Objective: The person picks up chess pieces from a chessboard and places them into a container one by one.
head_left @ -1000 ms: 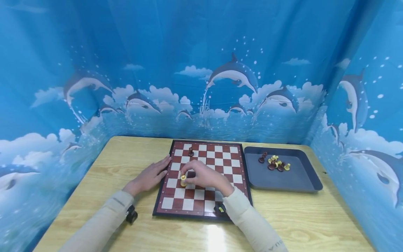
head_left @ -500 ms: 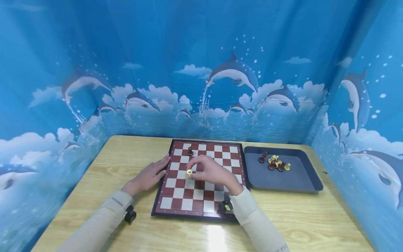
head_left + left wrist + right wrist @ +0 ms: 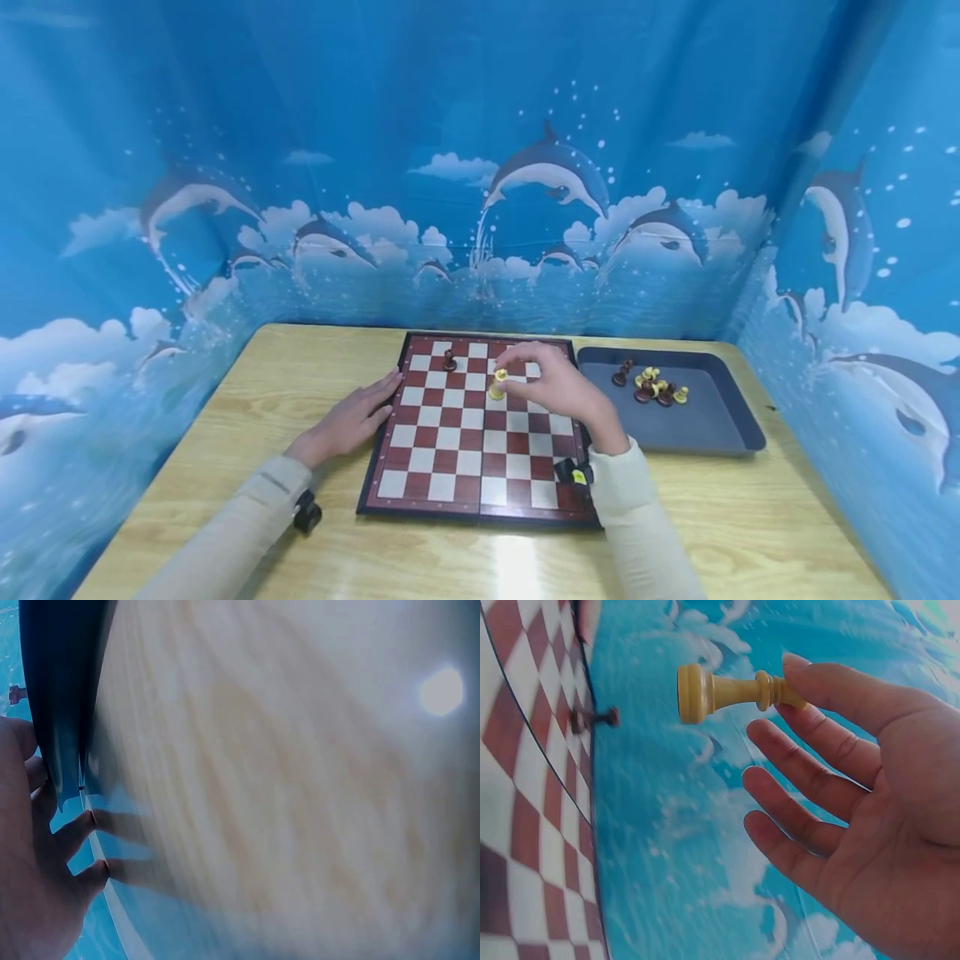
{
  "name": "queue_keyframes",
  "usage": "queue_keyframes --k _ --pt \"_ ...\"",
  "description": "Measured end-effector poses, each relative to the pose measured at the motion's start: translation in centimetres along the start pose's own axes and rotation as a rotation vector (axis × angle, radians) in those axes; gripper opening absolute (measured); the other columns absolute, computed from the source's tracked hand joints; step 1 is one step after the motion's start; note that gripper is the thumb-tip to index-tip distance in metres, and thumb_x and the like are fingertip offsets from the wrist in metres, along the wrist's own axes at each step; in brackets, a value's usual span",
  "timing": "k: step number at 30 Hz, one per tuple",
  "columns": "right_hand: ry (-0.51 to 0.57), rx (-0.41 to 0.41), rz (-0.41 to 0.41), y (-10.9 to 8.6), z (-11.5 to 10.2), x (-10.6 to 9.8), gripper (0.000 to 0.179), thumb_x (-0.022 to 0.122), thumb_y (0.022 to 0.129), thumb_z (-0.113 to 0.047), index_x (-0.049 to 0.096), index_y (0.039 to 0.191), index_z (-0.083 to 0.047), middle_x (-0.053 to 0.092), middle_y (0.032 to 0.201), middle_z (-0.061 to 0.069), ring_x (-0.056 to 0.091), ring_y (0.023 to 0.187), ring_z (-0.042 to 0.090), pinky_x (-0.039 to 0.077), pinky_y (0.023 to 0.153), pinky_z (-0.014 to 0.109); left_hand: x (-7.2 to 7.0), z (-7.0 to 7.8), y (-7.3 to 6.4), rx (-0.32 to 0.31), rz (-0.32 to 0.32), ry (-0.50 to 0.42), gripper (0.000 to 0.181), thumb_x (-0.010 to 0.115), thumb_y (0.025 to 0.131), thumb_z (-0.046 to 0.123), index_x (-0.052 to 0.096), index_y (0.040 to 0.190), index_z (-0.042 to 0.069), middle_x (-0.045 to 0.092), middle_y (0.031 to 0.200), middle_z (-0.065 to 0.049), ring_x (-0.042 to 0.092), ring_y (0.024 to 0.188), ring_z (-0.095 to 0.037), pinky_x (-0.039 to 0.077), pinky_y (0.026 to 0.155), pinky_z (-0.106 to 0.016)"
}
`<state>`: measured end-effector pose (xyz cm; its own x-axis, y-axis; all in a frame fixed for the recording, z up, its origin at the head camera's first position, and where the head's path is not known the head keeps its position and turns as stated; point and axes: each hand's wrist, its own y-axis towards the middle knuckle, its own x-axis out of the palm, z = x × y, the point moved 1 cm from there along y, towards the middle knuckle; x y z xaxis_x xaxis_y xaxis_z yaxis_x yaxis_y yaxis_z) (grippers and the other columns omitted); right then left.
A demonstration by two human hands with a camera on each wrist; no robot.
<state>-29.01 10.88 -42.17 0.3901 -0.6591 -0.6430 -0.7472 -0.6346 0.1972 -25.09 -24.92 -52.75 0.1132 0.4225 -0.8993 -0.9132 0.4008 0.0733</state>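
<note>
My right hand (image 3: 558,383) pinches a yellow chess piece (image 3: 735,691) by its top, between thumb and index finger. The other fingers are spread apart in the right wrist view. Base down, the piece hangs over the far middle of the red-and-white chessboard (image 3: 427,460), clear of its surface. Fingertips hide its head, so its kind cannot be told. My left hand (image 3: 351,421) lies at the board's left edge with fingers straight, touching the dark rim. A dark pawn-like chess piece (image 3: 449,361) stands on the far left part of the board.
Right of the board sits a grey tray (image 3: 705,433) holding several dark and yellow chess pieces. Both stand on a light wooden table (image 3: 795,517). A blue dolphin-print curtain (image 3: 405,125) closes off the back and sides.
My right hand has lifted the yellow chess piece from the board's left half and carried it right and away from me. My left hand has stayed at the board's edge.
</note>
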Motion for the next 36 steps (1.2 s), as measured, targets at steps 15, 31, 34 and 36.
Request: queue_keyframes --k 15,31,34,36 --pt "-0.089 0.233 0.192 -2.5 4.0 -4.8 0.024 0.073 0.096 -0.02 0.073 0.118 -0.012 0.066 0.131 0.014 0.053 0.131 0.037 0.047 0.105 0.061 0.1 -0.1 0.0 -0.012 -0.002 0.001 0.057 0.037 0.111 0.029 0.023 0.161 0.006 0.02 0.169 -0.014 0.027 0.151 -0.042 0.021 0.122 -0.066" --pt "-0.127 0.361 0.286 -4.9 7.8 -7.8 0.035 0.069 0.099 -0.022 0.067 0.127 -0.001 0.061 0.135 0.023 0.053 0.127 0.046 0.052 0.094 0.056 0.3 -0.3 0.1 0.013 0.016 0.002 0.056 0.037 0.111 0.029 0.025 0.16 0.005 0.021 0.168 -0.016 0.029 0.15 -0.043 0.022 0.12 -0.067" --pt "-0.112 0.409 0.295 -5.4 8.3 -8.2 0.038 0.068 0.099 -0.024 0.065 0.13 -0.003 0.058 0.138 0.025 0.063 0.099 0.046 0.055 0.066 0.046 0.3 -0.3 0.1 0.011 0.012 0.005 0.057 0.037 0.111 0.03 0.024 0.161 0.006 0.02 0.168 -0.015 0.028 0.151 -0.043 0.021 0.121 -0.067" --pt "-0.091 0.438 0.299 -5.8 8.6 -8.5 0.04 0.068 0.099 -0.026 0.064 0.132 -0.004 0.055 0.139 0.027 0.06 0.068 0.04 0.05 0.05 0.039 0.3 -0.3 0.2 0.011 0.009 0.003 0.057 0.037 0.111 0.03 0.024 0.161 0.006 0.02 0.169 -0.015 0.028 0.151 -0.042 0.02 0.121 -0.066"
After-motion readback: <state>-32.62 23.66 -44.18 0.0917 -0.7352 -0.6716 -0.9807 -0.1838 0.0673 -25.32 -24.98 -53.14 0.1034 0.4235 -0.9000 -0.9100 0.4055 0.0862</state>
